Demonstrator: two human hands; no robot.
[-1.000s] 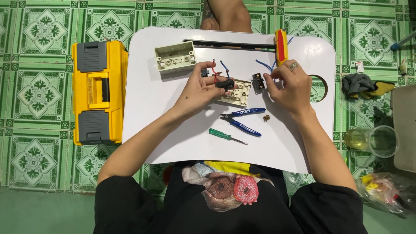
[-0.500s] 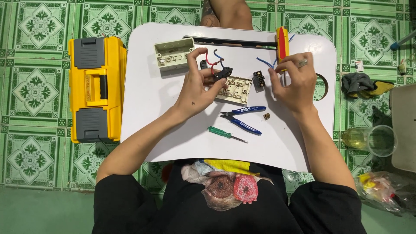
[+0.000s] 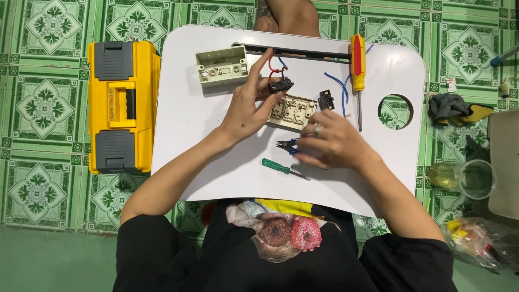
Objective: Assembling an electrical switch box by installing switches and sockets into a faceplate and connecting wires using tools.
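Note:
My left hand (image 3: pixel 250 104) pinches a small black switch module (image 3: pixel 280 85) with red and blue wires, held just above a beige switch plate (image 3: pixel 292 112) on the white lap table (image 3: pixel 200 124). My right hand (image 3: pixel 331 143) lies flat over the blue-handled pliers (image 3: pixel 285 144), fingers closing around their handles; only the black jaws show. A second black module (image 3: pixel 325 100) with blue wires (image 3: pixel 340 89) sits right of the plate. A green screwdriver (image 3: pixel 284 168) lies near the table's front edge.
A beige wall box (image 3: pixel 222 65) sits at the table's back left, a red-and-yellow screwdriver (image 3: pixel 357 70) at back right beside a round cup hole (image 3: pixel 395 111). A yellow toolbox (image 3: pixel 123 105) stands on the green tiles, left. A plastic cup (image 3: pixel 469 178) and a rag (image 3: pixel 453 106) lie right.
My right hand let go near the wires and dropped down onto the pliers. My left hand lifted the black module slightly toward the back of the table.

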